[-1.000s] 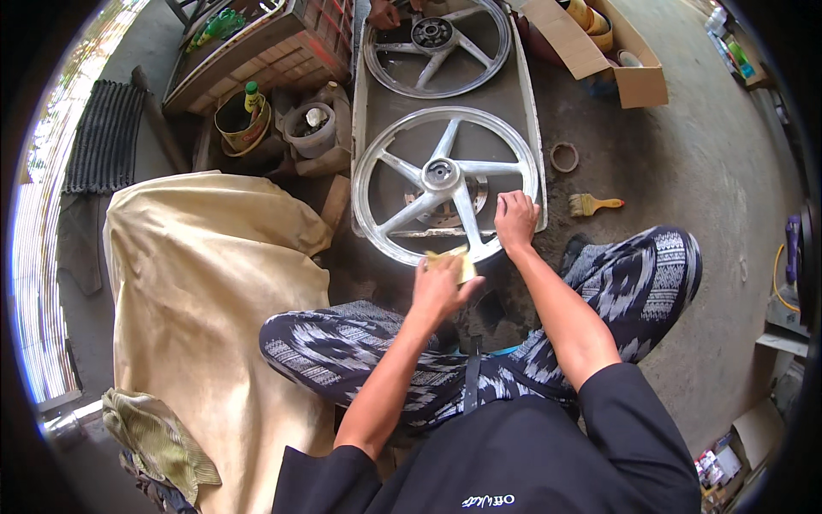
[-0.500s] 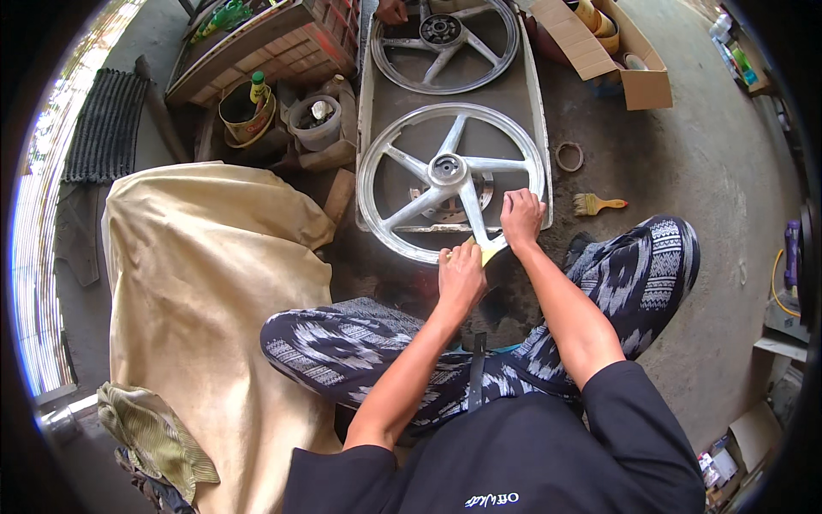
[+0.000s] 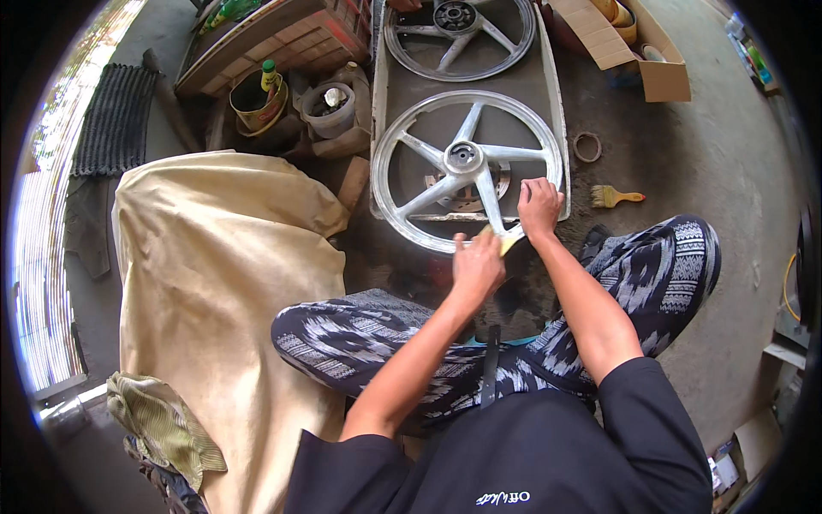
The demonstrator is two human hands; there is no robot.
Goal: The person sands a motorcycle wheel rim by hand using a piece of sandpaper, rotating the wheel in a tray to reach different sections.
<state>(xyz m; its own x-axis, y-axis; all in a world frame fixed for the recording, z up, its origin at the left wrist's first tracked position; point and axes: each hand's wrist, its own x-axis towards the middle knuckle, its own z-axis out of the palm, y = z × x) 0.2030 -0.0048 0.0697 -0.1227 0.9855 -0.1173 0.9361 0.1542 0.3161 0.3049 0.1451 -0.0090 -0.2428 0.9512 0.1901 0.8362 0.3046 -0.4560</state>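
Note:
A pale grey, five-spoke wheel (image 3: 467, 98) lies flat before me, propped over the near end of a shallow metal tray. My left hand (image 3: 479, 261) is at its near rim, fingers closed around a small yellow sheet (image 3: 509, 245), possibly sandpaper, pressed by the foot of a spoke. Just to the right, my right hand (image 3: 540, 208) grips the same rim with curled fingers. A brake disc (image 3: 467, 204) shows beneath the spokes.
Another person's hand (image 3: 404, 4) touches a second wheel (image 3: 521, 60) at the tray's (image 3: 556, 111) far end. Right of it are a brush (image 3: 615, 197), a ring (image 3: 587, 146) and a cardboard box (image 3: 666, 81). Buckets (image 3: 330, 120) and a beige cover (image 3: 214, 257) lie left.
The whole view has shifted, so everything sits slightly further right and higher. My left hand has turned a little at the rim with the yellow sheet; the right keeps its hold.

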